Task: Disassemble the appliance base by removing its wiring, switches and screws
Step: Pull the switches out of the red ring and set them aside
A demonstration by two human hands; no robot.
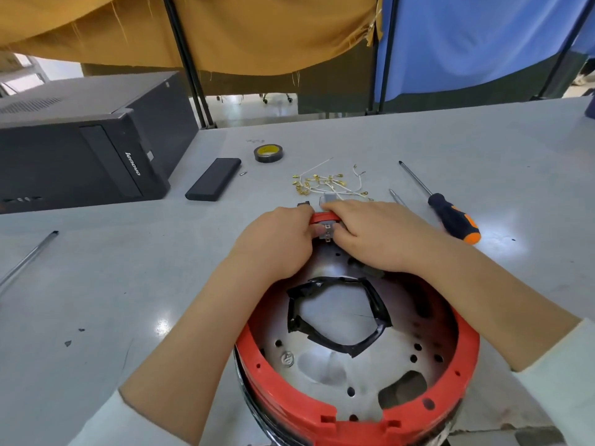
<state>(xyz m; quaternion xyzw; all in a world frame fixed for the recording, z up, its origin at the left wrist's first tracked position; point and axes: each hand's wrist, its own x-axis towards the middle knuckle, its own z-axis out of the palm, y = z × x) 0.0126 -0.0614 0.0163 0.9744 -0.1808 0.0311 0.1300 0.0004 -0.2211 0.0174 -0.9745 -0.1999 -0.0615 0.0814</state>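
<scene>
The red appliance base (354,365) sits on the grey table (128,284) at the 6 o'clock edge of the view, open side up, showing a perforated metal plate with a ring of black tape (338,313) around its middle opening. Both hands meet at the far rim of the base, at 12 o'clock from its centre. The left hand (277,243) has its fingers curled round the red rim, with the thumb pressed against a small metal switch part (326,231) fixed there. The right hand (376,233) lies over the same spot, fingers bent down and gripping the rim and the switch part from the other side.

Just beyond the hands, at 12 o'clock, lies a loose bundle of white wires (331,185) with brass terminals. At 2 o'clock from the hands rests a screwdriver (441,204) with a black and orange handle. A roll of black tape (269,152) lies further back at 11 o'clock, near a flat black case (214,183). A black computer tower (80,140) lies on its side at 10 o'clock. A thin metal rod (29,257) lies at 9 o'clock.
</scene>
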